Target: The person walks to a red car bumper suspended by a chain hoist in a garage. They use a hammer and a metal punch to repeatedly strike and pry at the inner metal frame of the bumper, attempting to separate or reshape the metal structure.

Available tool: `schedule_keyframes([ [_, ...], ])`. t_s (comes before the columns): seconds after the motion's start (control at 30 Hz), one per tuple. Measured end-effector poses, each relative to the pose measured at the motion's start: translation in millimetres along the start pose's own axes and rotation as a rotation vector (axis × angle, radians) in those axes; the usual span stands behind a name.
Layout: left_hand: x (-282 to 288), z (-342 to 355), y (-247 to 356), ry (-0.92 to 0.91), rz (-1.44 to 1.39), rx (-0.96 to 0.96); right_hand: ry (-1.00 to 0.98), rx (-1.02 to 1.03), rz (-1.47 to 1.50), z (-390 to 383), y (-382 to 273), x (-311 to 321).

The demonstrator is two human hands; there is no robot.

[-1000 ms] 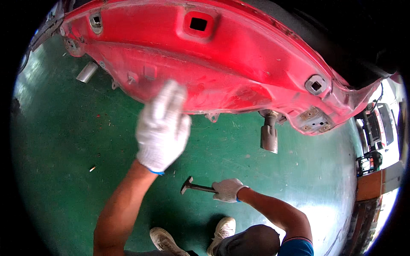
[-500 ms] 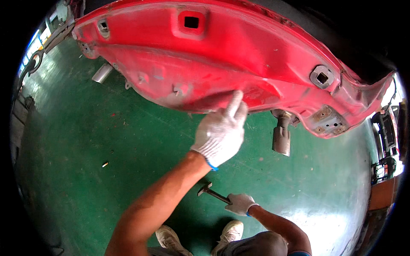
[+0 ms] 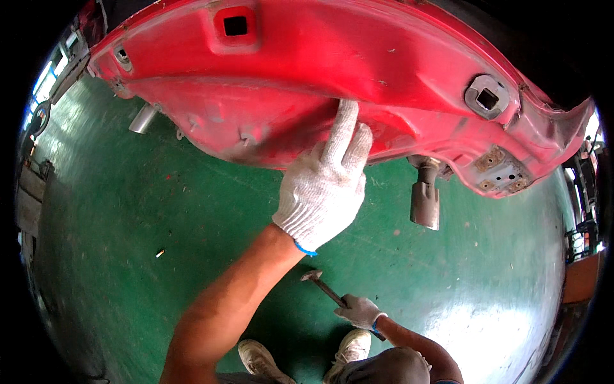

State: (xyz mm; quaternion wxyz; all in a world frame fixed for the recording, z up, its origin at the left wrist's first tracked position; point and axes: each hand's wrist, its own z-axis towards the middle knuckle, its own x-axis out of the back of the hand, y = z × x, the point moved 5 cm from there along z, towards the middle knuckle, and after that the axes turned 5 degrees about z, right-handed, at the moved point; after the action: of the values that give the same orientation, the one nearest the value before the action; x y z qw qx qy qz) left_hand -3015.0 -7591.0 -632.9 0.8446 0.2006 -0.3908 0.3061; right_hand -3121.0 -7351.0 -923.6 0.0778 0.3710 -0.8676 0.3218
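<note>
A red dented car body panel [image 3: 294, 57] spans the upper part of the view, with square holes and scuffed patches. My left hand [image 3: 320, 185], in a white knit glove, reaches up with two fingers extended, their tips on or very near the panel's middle below a long crease. Its other fingers are partly hidden. Lower down, my right hand [image 3: 359, 312], also gloved, grips a metal hammer [image 3: 329, 291] by its handle, the head pointing up and left above the floor.
Green floor [image 3: 160, 211] lies below, with my shoes [image 3: 259, 358] at the bottom. A metal exhaust pipe [image 3: 425, 198] hangs beneath the panel at the right, another [image 3: 142, 120] at the left. Indistinct equipment [image 3: 579, 211] lines the right rim.
My left hand has moved right and up along the panel. My right hand still holds the hammer, now slightly lower in view. The view has also shifted somewhat.
</note>
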Motion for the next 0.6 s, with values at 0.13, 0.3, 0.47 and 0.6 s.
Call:
schedule_keyframes([
  [0.13, -8.0, 5.9, 9.8, -0.059, 0.087, -0.021, 0.002, 0.003, 0.004, -0.3, 1.6, 1.2],
  [0.3, -8.4, -0.9, 1.0, -0.059, 0.117, -0.136, 0.061, -0.043, 0.010, 8.7, 20.5, 0.0],
  [0.47, 14.1, -27.1, -41.0, -0.024, 0.054, -0.038, 0.366, 0.049, 0.064, -33.4, -27.4, 44.2],
  [0.6, 18.2, -38.9, -74.2, -0.083, 0.044, 0.104, 0.656, 0.465, 0.204, -57.8, -66.4, 93.1],
])
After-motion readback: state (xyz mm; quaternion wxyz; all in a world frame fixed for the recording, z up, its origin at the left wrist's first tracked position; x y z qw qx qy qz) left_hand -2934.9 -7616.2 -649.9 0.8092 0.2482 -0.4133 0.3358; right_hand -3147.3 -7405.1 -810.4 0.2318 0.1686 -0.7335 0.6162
